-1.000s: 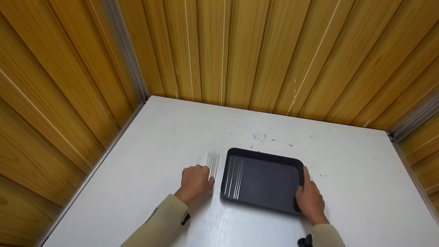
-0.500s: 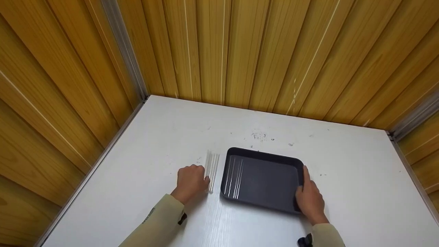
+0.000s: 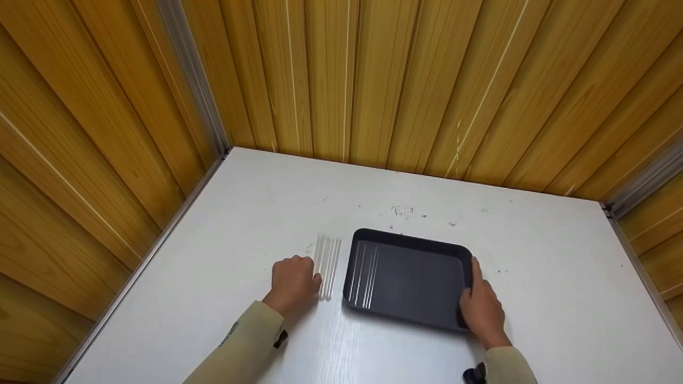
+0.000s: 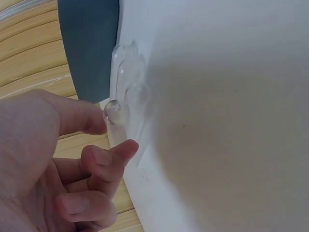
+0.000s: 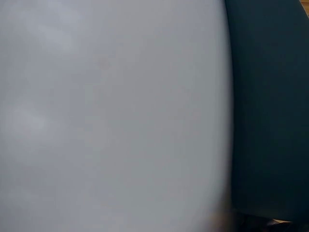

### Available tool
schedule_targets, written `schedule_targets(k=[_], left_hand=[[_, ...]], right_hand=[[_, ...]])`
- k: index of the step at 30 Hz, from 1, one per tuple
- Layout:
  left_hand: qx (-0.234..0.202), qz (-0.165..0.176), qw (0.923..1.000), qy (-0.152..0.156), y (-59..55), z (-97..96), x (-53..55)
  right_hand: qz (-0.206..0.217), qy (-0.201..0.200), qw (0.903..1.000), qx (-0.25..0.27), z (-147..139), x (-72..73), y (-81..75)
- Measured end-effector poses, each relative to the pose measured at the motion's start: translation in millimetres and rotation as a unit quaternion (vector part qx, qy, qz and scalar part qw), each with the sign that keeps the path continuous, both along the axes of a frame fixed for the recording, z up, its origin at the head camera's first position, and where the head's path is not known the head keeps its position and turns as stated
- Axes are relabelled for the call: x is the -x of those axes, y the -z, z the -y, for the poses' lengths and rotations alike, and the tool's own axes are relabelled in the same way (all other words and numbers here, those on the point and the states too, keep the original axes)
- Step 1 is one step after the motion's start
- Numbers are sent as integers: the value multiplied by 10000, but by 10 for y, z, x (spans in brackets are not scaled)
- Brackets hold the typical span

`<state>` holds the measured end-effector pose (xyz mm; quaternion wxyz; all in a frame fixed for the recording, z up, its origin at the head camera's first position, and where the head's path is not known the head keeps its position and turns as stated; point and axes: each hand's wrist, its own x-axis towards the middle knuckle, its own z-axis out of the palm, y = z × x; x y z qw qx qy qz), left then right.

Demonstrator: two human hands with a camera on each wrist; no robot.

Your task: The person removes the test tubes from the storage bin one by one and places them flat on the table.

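My left hand point(image 3: 292, 282) is at the left side of several clear test tubes point(image 3: 330, 266) lying side by side on the white table point(image 3: 256, 213). In the left wrist view, thumb and index finger of the left hand point(image 4: 67, 159) pinch the rounded end of the nearest test tube point(image 4: 116, 113); the other fingers are loosely bent. My right hand point(image 3: 483, 309) grips the right rim of a dark grey tray point(image 3: 416, 282), thumb on the inside and fingers along the outside. Several clear tubes point(image 3: 370, 277) lie along the tray's left side. The right wrist view shows mainly the tray's side point(image 5: 270, 111) and table.
Wood-patterned panels point(image 3: 373, 80) rise behind the table and at both sides. A metal strip point(image 3: 144, 256) runs along the left table edge. Dark scuff marks point(image 3: 403, 212) dot the surface behind the tray.
My left hand has shifted a little left and the test tubes on the table have spread out leftward into a wider row. The right hand and the tray stay where they were.
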<state>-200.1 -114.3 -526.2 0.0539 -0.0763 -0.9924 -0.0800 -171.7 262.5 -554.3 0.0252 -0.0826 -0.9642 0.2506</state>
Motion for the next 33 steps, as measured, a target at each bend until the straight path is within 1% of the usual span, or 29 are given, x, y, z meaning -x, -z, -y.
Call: schedule_targets(k=[6,14,19,25,28,33], left_hand=[[68,273,9995,-133,-8,6,4],[-48,444,9988,-198,-10,15,3],[-94,416,9989,-177,12,29,10],[54,241,9996,-102,29,44,1],[70,196,9998,-80,25,48,-2],[37,241,9997,-90,-3,37,-3]], right_hand=[[-49,31,10000,-50,3,6,0],[-62,4,10000,3,1,-1,-1],[-47,3,10000,13,-2,-3,-4],[-65,54,9999,-85,1,4,13],[-50,63,9999,-90,0,9,14],[19,35,10000,-50,-3,11,11]])
